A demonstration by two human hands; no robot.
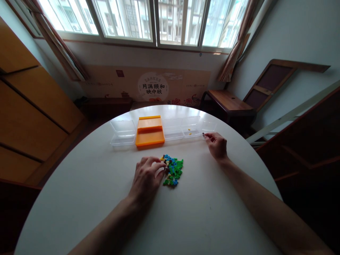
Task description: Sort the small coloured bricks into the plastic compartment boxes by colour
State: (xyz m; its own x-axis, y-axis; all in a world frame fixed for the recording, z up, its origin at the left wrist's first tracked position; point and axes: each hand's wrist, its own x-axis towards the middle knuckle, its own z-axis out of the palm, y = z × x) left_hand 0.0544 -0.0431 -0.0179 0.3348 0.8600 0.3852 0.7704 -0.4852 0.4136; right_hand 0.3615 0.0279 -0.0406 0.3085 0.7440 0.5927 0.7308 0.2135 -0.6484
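Note:
A pile of small building bricks (174, 168), mostly green and blue with some brown, yellow and cream ones, lies mid-table. At its left edge is my left hand (146, 175), thumb and index finger apart, their tips at a few dark brown bricks. No brick shows clearly lifted between them. Farther right, my right hand (217, 145) is closed in a pinch on a small dark brick (203, 134). That brick is at the front of the rightmost clear plastic box (209, 126). Just left of it, another clear box (191, 131) has a few yellow bricks in it.
An open orange box (150, 138) stands behind the pile. To its left is an open clear box (122, 138), and to its right another clear box (173, 132). They stand in a row on the round white table (87, 198). A wooden chair (231, 101) stands beyond the table's right side.

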